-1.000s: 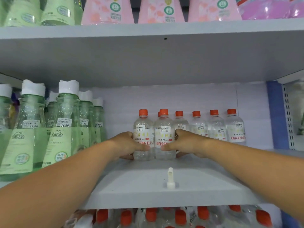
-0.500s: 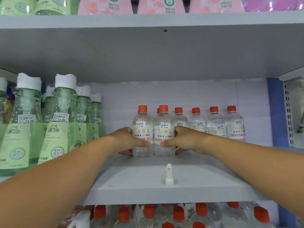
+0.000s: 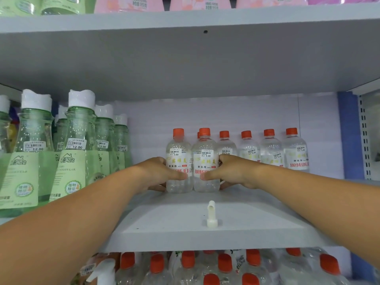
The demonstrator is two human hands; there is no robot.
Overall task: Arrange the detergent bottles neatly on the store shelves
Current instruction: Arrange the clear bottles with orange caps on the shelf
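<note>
Left hand [image 3: 158,173] grips one clear orange-capped bottle [image 3: 178,161]; right hand [image 3: 232,171] grips its touching neighbour [image 3: 205,161], thumbs across both labels.

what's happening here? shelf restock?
A person is straightening small clear bottles with orange caps on a grey shelf. The left hand grips one front bottle, the right hand grips the one beside it, and the two bottles touch. Four more stand in a row to the right; tall green bottles stand on the left.
</note>
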